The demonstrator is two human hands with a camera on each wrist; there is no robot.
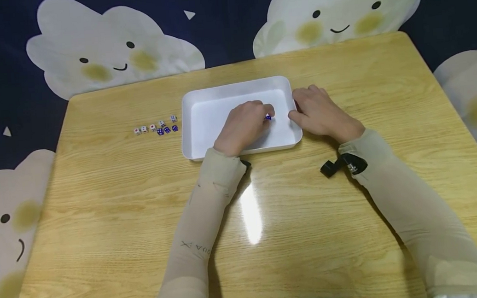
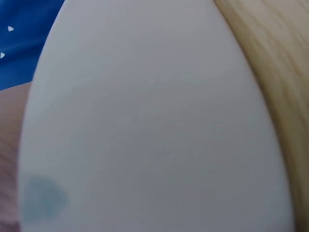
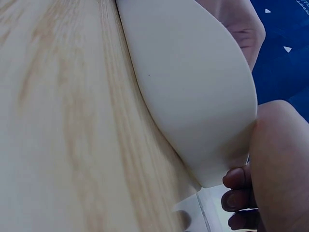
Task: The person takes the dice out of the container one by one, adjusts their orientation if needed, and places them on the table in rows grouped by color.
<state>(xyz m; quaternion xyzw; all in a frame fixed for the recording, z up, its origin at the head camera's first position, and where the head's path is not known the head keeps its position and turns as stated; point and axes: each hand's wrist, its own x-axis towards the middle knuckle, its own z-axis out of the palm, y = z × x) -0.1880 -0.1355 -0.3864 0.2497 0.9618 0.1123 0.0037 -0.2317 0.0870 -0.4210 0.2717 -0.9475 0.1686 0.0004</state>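
Note:
A white rectangular tray (image 1: pixel 214 93) rests on the table. My left hand (image 1: pixel 243 124) reaches over its front wall into the right half, fingers curled. Between its index finger and thumb shows a small blue die (image 1: pixel 268 117); the palm side is hidden. At the right end of the tray, my right hand (image 1: pixel 317 113) grips the wall, thumb at the rim and fingers curled along the outside. The right wrist view shows these fingers (image 3: pixel 236 199) against the tray wall (image 3: pixel 193 92). In the left wrist view the tray's outer wall (image 2: pixel 154 116) fills most of the picture.
Left of the tray several white dice (image 1: pixel 152 127) and several blue dice (image 1: pixel 167 130) lie in a loose cluster on the wooden table (image 1: pixel 114 208). A dark cloth with cloud faces (image 1: pixel 230 25) hangs behind the table's far edge.

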